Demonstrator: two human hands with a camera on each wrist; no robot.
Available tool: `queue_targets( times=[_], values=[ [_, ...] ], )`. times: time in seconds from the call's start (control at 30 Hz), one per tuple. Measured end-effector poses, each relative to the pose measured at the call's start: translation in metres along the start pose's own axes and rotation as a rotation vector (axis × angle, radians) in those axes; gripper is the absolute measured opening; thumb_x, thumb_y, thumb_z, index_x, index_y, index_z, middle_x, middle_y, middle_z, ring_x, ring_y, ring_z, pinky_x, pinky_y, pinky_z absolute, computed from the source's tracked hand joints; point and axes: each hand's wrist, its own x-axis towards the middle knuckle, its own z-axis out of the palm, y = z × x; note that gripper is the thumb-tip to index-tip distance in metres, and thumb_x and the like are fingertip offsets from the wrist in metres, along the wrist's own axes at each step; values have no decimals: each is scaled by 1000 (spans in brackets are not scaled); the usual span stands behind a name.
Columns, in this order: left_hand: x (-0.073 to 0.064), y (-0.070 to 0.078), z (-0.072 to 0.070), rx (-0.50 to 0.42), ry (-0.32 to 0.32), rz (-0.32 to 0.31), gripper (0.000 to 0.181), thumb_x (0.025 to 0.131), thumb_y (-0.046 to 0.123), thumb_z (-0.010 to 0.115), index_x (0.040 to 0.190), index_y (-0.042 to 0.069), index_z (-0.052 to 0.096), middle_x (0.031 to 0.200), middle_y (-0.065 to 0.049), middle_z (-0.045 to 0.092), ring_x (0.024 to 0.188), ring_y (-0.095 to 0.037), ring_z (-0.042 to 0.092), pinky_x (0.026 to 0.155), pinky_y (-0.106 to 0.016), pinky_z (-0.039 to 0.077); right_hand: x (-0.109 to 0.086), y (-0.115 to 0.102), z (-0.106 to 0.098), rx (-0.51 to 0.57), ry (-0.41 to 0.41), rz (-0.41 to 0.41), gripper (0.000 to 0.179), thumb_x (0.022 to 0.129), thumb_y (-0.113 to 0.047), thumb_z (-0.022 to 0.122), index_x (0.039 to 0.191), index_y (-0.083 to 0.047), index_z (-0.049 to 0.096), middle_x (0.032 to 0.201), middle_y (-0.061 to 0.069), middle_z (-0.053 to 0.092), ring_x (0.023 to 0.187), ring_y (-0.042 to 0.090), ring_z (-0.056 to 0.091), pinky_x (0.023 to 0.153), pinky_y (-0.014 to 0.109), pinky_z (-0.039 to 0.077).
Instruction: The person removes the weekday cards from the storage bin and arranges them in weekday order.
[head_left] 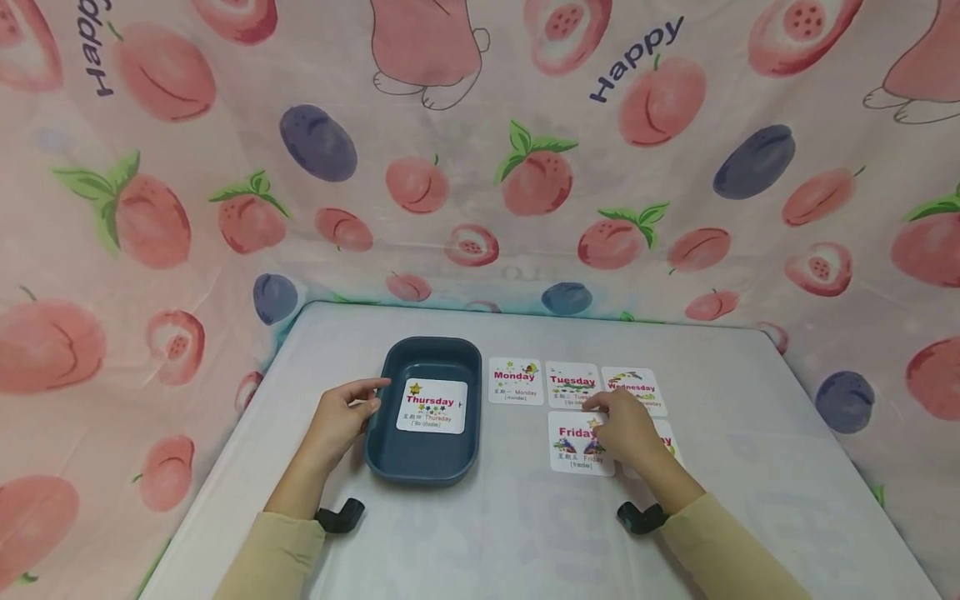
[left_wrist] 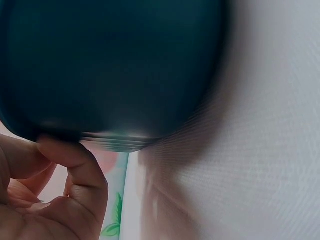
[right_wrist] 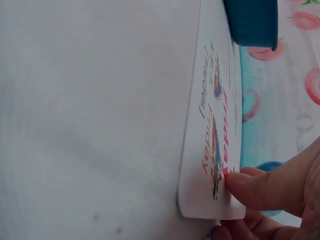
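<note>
A dark blue tray lies on the left, with a white "Thursday" card in it. My left hand holds the tray's left rim; in the left wrist view its fingers are against the rim of the tray. On the right, my right hand pinches the upper right part of the "Friday" card. Seen from the right wrist, the thumb lies on the face of that card, while other fingertips sit by its edge, partly hidden.
Above "Friday" lie the "Monday" card, "Tuesday" card and "Wednesday" card in a row. Another card is mostly hidden beneath my right hand. A fruit-print cloth hangs behind the white table.
</note>
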Motion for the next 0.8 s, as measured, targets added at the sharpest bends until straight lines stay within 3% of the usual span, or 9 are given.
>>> queue_targets(
  times=[0.3, 0.8],
  values=[
    [-1, 0, 0, 13, 0, -1, 37, 107, 7, 59, 140, 16, 73, 115, -11, 56, 90, -21, 54, 68, -27, 51, 0, -2, 0, -6, -8, 18, 40, 82, 6, 76, 120, -9, 78, 124, 17, 67, 108, 32, 61, 100, 54, 51],
    [0, 1, 0, 10, -1, -9, 37, 107, 7, 60, 140, 15, 72, 116, -11, 56, 89, -20, 54, 67, -27, 51, 2, 1, 1, -44, 13, -1, 39, 82, 2, 81, 120, -7, 78, 123, 17, 69, 105, 32, 61, 96, 52, 51]
  ],
)
